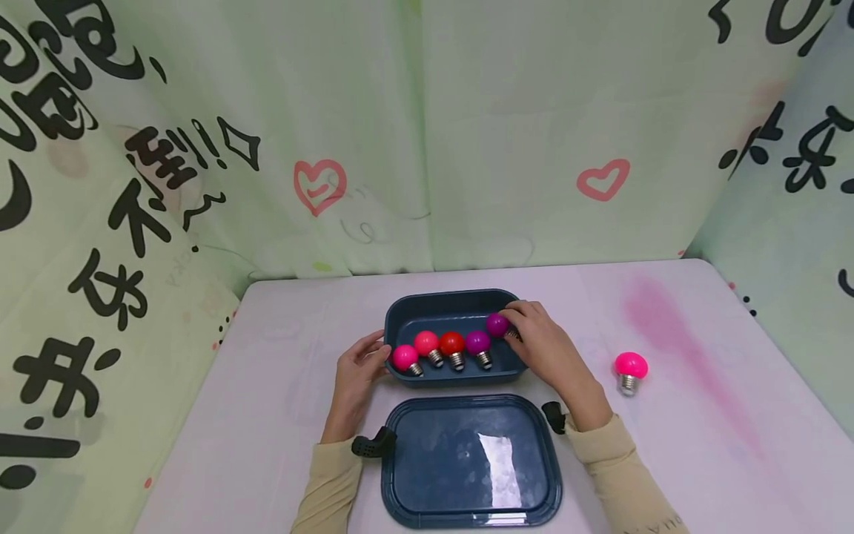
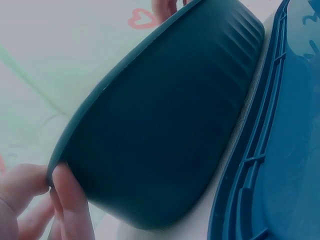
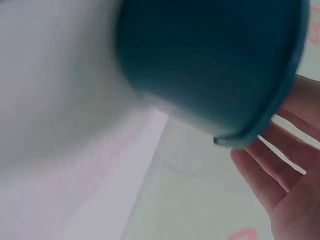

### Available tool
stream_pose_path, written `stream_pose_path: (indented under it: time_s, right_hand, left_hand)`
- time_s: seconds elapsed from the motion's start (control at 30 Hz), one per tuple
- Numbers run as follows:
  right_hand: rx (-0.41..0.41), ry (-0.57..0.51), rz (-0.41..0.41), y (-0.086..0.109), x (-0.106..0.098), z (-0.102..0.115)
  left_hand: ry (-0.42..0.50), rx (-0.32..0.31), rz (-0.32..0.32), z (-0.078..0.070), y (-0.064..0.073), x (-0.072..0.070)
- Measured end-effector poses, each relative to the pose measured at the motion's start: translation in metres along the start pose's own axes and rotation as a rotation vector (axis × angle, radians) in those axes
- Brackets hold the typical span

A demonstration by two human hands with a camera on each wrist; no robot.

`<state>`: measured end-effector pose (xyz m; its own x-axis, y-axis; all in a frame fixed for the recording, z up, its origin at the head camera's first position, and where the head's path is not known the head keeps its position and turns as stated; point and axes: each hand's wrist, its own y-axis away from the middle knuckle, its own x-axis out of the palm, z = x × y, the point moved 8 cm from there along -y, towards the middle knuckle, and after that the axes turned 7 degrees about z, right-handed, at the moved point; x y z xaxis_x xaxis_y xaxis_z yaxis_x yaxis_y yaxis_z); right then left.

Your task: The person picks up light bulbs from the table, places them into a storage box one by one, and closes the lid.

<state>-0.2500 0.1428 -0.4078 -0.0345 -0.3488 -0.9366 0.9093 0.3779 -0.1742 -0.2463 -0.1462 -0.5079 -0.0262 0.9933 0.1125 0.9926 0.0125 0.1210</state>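
Note:
A dark blue plastic box (image 1: 454,302) holds a row of small light bulbs: a pink bulb (image 1: 404,357), another pink bulb (image 1: 426,343), a red bulb (image 1: 451,343) and a purple bulb (image 1: 477,342). My left hand (image 1: 358,374) pinches the box's left rim between thumb and fingers, as the left wrist view also shows. At the box's right end, my right hand (image 1: 539,337) holds a second purple bulb (image 1: 497,325) by its metal base side, partly covered by the fingers. In the right wrist view the box wall hides that bulb.
The box's blue lid (image 1: 454,460) lies flat on the table in front of it, between my forearms. One pink bulb (image 1: 630,366) stands on the white tablecloth to the right. A pale green curtain (image 1: 494,148) with hearts and writing hangs behind the table.

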Motion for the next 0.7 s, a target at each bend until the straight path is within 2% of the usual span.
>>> stream_pose_path:
  time_s: [0.17, 0.43, 0.7]
  right_hand:
    - [0.036, -0.011, -0.001, 0.009, -0.008, -0.009]
    - [0.065, -0.007, -0.023, 0.026, -0.022, -0.026]
    - [0.126, 0.008, -0.029, 0.043, -0.034, -0.045]
  left_hand:
    - [-0.012, -0.004, -0.006, -0.001, 0.000, 0.000]
    - [0.016, -0.001, 0.003, 0.002, -0.001, 0.000]
    - [-0.014, -0.023, -0.009, 0.004, -0.001, -0.002]
